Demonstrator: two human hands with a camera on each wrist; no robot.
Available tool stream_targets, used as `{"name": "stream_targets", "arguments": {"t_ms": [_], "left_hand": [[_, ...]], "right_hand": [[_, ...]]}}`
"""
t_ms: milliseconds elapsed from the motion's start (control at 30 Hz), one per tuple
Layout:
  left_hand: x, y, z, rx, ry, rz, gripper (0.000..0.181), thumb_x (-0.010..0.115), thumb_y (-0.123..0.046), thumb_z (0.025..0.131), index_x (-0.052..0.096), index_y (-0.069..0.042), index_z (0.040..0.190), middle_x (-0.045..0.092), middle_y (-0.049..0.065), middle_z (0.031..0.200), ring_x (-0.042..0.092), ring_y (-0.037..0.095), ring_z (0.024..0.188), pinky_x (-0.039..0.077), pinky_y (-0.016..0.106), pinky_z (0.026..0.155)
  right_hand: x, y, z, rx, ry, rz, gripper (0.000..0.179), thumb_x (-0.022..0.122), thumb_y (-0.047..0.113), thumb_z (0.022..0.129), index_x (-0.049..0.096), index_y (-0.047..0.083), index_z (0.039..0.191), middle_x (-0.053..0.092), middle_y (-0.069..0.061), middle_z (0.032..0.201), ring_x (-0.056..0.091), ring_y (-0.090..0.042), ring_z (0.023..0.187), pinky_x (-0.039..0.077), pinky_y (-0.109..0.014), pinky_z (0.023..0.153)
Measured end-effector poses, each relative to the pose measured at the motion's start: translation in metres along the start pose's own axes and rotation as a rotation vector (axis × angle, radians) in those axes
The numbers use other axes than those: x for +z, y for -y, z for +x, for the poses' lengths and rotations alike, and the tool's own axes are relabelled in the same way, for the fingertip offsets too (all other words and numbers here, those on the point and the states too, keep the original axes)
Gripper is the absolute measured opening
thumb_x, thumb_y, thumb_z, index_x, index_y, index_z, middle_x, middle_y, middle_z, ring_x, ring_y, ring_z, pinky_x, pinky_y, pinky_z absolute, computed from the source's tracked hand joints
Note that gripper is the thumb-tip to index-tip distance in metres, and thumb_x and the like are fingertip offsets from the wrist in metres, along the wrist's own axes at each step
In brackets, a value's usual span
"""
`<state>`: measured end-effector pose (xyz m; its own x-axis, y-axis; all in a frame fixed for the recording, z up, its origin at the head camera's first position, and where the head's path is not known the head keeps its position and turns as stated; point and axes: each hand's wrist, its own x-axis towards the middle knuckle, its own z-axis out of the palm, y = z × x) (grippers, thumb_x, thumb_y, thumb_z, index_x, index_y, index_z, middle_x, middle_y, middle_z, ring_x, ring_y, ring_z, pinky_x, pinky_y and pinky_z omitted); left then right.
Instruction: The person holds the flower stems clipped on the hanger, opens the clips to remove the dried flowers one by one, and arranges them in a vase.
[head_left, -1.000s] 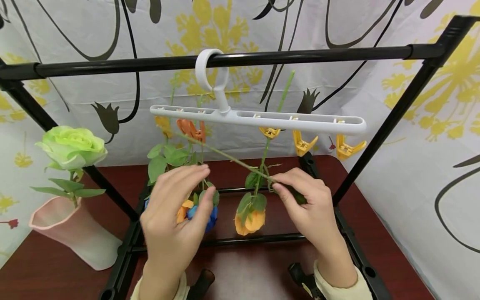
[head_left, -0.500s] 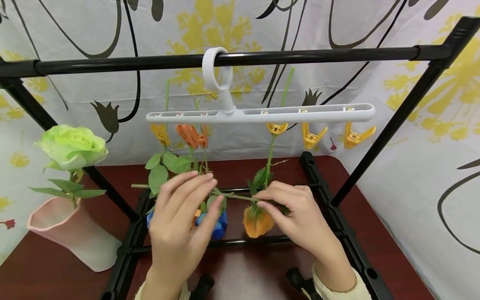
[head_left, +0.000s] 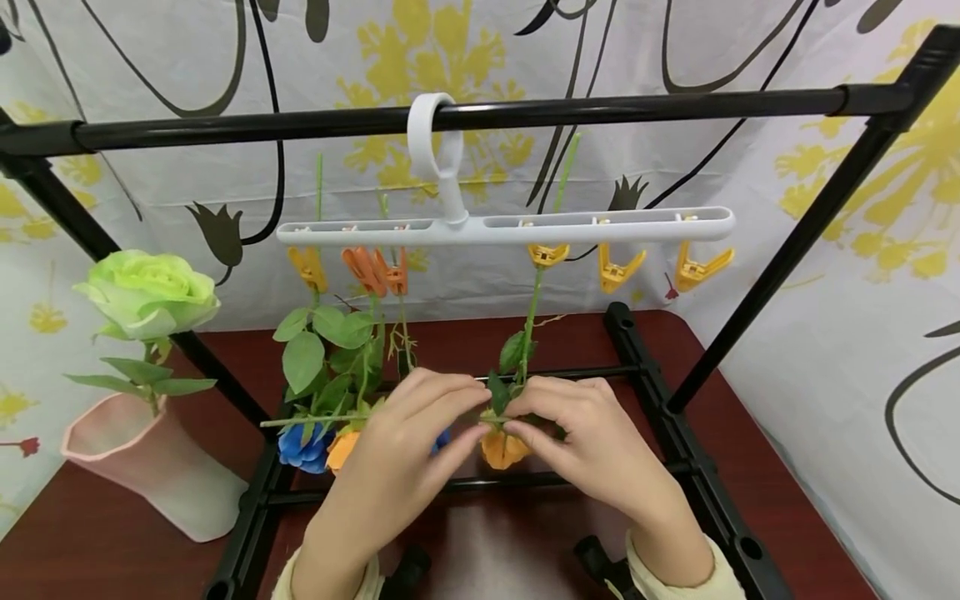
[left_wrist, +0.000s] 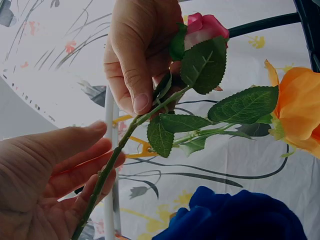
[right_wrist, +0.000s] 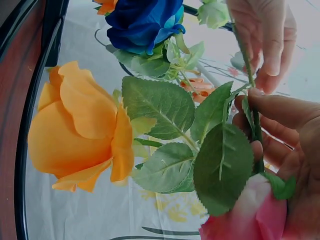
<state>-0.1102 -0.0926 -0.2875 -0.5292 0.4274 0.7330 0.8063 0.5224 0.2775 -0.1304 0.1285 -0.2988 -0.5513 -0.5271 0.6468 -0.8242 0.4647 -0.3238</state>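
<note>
My right hand (head_left: 592,437) pinches the green stem (left_wrist: 114,156) of a pink rose (left_wrist: 206,32) just below its leaves. The left hand (head_left: 408,446) is beside it, thumb and fingers apart around the stem without pinching it. In the head view the stem's bare end points left, and the pink bloom is hidden behind the right hand. Close by, an orange rose (right_wrist: 82,125) hangs head-down from a yellow clip (head_left: 549,254) on a white hanger (head_left: 600,225). Blue roses (head_left: 303,450) and another orange rose (head_left: 343,448) hang behind the left hand.
Two yellow clips, one (head_left: 620,268) beside the other (head_left: 701,267), hang without flowers at the hanger's right. A black rack (head_left: 637,110) carries the hanger. Left of it, a pink-white vase (head_left: 157,475) holds a light green rose (head_left: 150,292) on the dark red table (head_left: 765,467).
The stem has swung from slanting up-left to nearly level, pointing left. My left hand has moved right, toward the right hand. The right hand has moved slightly left and down, still pinching the stem.
</note>
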Motion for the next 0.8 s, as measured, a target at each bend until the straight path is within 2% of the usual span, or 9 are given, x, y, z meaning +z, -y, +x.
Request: {"name": "stream_targets", "arguments": {"t_ms": [100,200,300,433,533,800], "left_hand": [[0.001,0.004,0.001,-0.019,0.051,-0.023,0.027,0.081,-0.013,0.083,0.074,-0.01,0.108,0.072,-0.001,0.108,0.061,0.012,0.093,0.053,0.023,0.074],[0.002,0.007,0.002,-0.032,0.073,-0.047,0.022,0.081,-0.013,0.083,0.074,-0.011,0.104,0.072,-0.004,0.102,0.059,0.01,0.089,0.052,0.022,0.073],[0.003,0.01,0.001,-0.036,0.087,-0.076,0.018,0.08,-0.012,0.083,0.075,-0.013,0.101,0.072,-0.005,0.097,0.059,0.008,0.089,0.052,0.022,0.074],[0.003,0.012,-0.001,-0.049,0.112,-0.1,0.015,0.08,-0.013,0.084,0.076,-0.015,0.097,0.071,-0.007,0.094,0.06,0.008,0.09,0.053,0.022,0.074],[0.003,0.013,-0.001,-0.056,0.13,-0.109,0.013,0.08,-0.012,0.083,0.076,-0.015,0.096,0.072,-0.007,0.092,0.061,0.008,0.089,0.054,0.023,0.075],[0.009,0.019,-0.001,-0.06,0.218,-0.144,0.008,0.079,-0.013,0.084,0.077,-0.013,0.092,0.073,-0.005,0.088,0.063,0.008,0.08,0.053,0.019,0.072]], "right_hand": [[0.001,0.002,-0.003,0.005,-0.022,-0.095,0.017,0.08,0.015,0.083,0.073,0.025,0.095,0.074,0.013,0.097,0.058,0.008,0.068,0.035,-0.014,0.061],[0.002,0.005,-0.004,0.021,-0.036,-0.183,0.016,0.08,0.02,0.083,0.073,0.028,0.094,0.073,0.016,0.097,0.056,0.006,0.066,0.028,-0.023,0.064],[0.003,0.009,-0.005,0.041,-0.027,-0.241,0.005,0.076,0.028,0.088,0.073,0.028,0.091,0.071,0.019,0.093,0.053,0.005,0.066,0.024,-0.027,0.067],[0.005,0.011,-0.004,0.034,-0.034,-0.274,0.007,0.079,0.026,0.085,0.072,0.026,0.088,0.067,0.019,0.086,0.053,0.002,0.07,0.023,-0.031,0.071],[0.005,0.012,-0.004,0.016,-0.044,-0.28,0.017,0.084,0.019,0.078,0.072,0.025,0.087,0.066,0.017,0.085,0.055,0.0,0.073,0.024,-0.032,0.072],[0.007,0.011,-0.004,0.002,0.004,-0.288,0.015,0.083,0.022,0.079,0.071,0.024,0.086,0.065,0.017,0.087,0.057,0.001,0.077,0.034,-0.035,0.076]]}}
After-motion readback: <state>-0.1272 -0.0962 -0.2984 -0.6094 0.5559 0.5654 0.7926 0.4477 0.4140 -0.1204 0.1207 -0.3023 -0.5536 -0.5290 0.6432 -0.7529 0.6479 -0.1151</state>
